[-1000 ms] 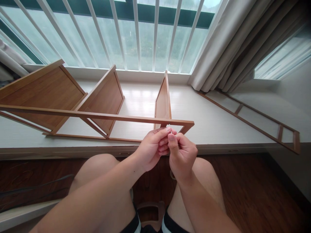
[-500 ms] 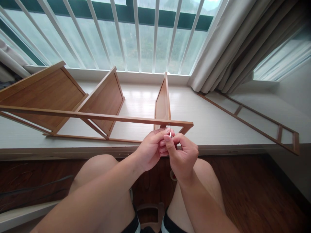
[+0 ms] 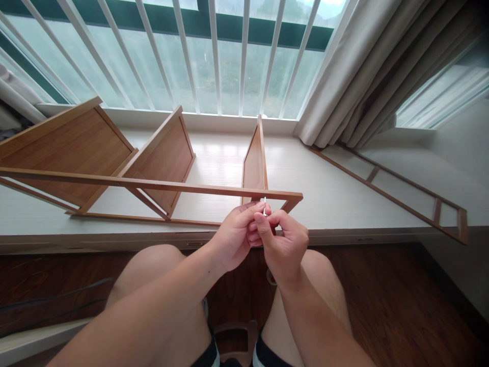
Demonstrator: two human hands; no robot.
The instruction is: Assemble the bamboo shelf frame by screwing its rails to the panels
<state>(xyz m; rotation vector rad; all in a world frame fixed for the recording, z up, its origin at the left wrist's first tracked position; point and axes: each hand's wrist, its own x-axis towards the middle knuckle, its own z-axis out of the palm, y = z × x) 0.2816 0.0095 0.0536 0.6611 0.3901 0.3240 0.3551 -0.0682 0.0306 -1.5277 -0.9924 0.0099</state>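
Between the fingertips of both hands stands a thin silvery metal piece; it is too small to tell whether it is a screw or a tool. My left hand is closed, its thumb and forefinger pinching at the piece. Pressed up against it from the right, my right hand is closed as well, thumb over curled fingers. Just beyond the fingertips runs the front rail of a wooden shelf frame, lying on its side. Its nearest shelf board rises behind my hands.
Two more shelf boards, a middle one and a left one, stand in the frame. A wooden ladder-like side frame lies at right on the white window ledge. A grey curtain hangs beside the barred window.
Both hands stay together at the end of the rail, with only a slight shift of the fingers. The metal piece shows a little more upright. The shelf frame has not visibly moved.
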